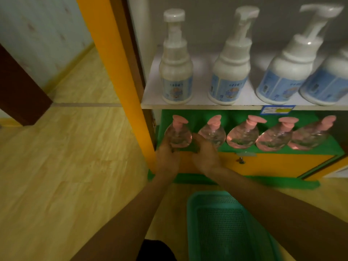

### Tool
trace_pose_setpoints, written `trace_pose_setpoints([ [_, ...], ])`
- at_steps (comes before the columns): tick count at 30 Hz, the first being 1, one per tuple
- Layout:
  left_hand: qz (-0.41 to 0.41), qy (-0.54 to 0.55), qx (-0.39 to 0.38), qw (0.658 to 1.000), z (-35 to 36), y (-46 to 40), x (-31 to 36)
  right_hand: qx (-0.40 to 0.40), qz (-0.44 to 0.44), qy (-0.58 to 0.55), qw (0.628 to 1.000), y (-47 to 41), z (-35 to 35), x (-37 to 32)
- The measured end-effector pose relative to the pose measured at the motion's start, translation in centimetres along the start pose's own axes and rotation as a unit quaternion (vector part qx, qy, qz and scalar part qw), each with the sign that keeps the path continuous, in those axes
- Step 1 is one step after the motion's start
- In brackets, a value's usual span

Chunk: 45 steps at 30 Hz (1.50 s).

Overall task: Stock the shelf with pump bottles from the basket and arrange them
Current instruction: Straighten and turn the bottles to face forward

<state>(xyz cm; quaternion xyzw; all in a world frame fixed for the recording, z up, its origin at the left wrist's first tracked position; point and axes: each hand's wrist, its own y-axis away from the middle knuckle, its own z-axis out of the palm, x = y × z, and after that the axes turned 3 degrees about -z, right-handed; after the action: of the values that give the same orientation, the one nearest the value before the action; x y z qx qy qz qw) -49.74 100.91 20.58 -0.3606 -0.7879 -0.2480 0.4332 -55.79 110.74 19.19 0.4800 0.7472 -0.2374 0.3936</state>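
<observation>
Both hands are down at the green shelf (320, 146), working the leftmost bottle (178, 135) in a row of five clear ones with pink pumps. The left hand (167, 157) is wrapped round its left side and base. The right hand (206, 156) sits between that bottle and the second bottle (212, 134), fingers curled against the first one's right side, though it's too dim to tell how firm that grip is. The other three stand in line to the right, nearly touching each other. The teal basket (192, 223) is on the floor right below the arms, nothing visible inside. Up on the white shelf (199, 95) are four white foam bottles with blue labels. An orange cabinet door (273, 164) sits below the green shelf.
</observation>
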Motion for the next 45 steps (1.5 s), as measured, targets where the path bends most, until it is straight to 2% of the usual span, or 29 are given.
trace_pose_setpoints([
  [1,0.011,0.004,-0.001,1.000,0.5,0.6,0.0,0.042,0.002,0.004,0.999,0.6,-0.3,0.1],
  [4,0.042,0.013,-0.077,0.996,2.4,1.6,0.3,0.185,0.015,0.012,0.983,2.2,-1.2,0.8],
  [6,0.053,0.025,-0.104,0.993,3.5,1.4,1.3,0.228,0.034,0.009,0.973,2.4,-2.0,1.4],
  [9,0.046,0.007,-0.117,0.992,5.2,0.8,2.4,0.204,0.049,0.005,0.978,1.9,-3.8,2.2],
  [15,0.030,-0.024,-0.114,0.993,6.4,-0.2,2.7,0.070,0.090,-0.015,0.993,1.0,-6.2,2.5],
  [17,0.031,-0.029,-0.120,0.992,6.3,-0.2,2.4,0.056,0.085,-0.007,0.995,0.8,-6.1,2.7],
  [22,0.032,-0.048,-0.121,0.991,6.6,0.6,2.5,0.082,0.062,-0.023,0.994,1.1,-6.0,3.5],
  [27,0.062,-0.028,-0.138,0.988,8.6,2.4,4.3,0.231,0.064,-0.020,0.971,1.7,-7.9,5.1],
  [29,0.078,-0.017,-0.144,0.986,9.5,2.7,5.8,0.268,0.074,-0.006,0.961,1.5,-9.4,5.9],
  [32,0.105,-0.001,-0.159,0.982,11.0,2.6,7.9,0.245,0.098,-0.002,0.965,1.2,-11.6,7.1],
  [37,0.079,-0.047,-0.201,0.975,13.3,1.9,9.6,0.131,0.082,-0.030,0.987,1.0,-13.6,8.0],
  [43,0.010,-0.081,-0.192,0.978,14.6,1.4,9.0,0.115,0.053,-0.060,0.990,1.6,-13.8,8.2],
  [45,0.010,-0.081,-0.199,0.977,14.6,1.4,9.1,0.117,0.048,-0.057,0.990,1.7,-14.1,8.1],
])
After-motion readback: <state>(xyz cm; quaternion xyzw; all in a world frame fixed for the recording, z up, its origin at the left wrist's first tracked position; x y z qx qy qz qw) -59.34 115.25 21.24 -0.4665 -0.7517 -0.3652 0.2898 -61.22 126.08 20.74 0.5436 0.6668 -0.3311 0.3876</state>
